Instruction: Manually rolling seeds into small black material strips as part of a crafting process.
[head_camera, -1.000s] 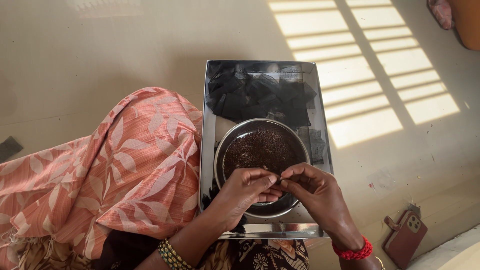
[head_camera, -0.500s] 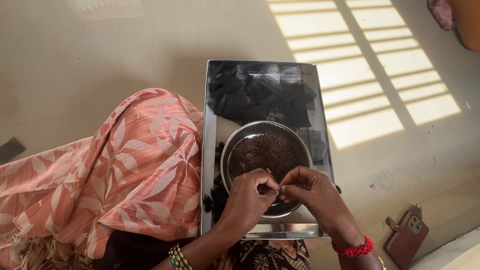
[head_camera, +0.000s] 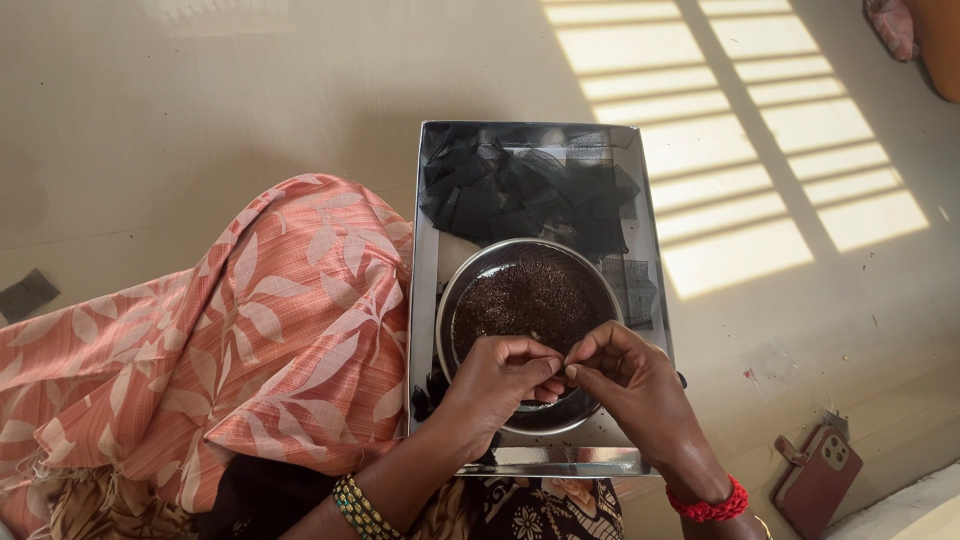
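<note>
Now both hands meet over the near rim of the metal bowl of dark seeds. Left hand and right hand each pinch shut on one tiny item, too small to identify. It looks feather-light and easy to drop, so fingertip holds suit. Black mesh pieces fill the tray behind.

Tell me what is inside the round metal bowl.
The metal bowl holds a heap of tiny dark brown grains. The left hand and right hand meet over its near part, hiding what lies there.
</note>
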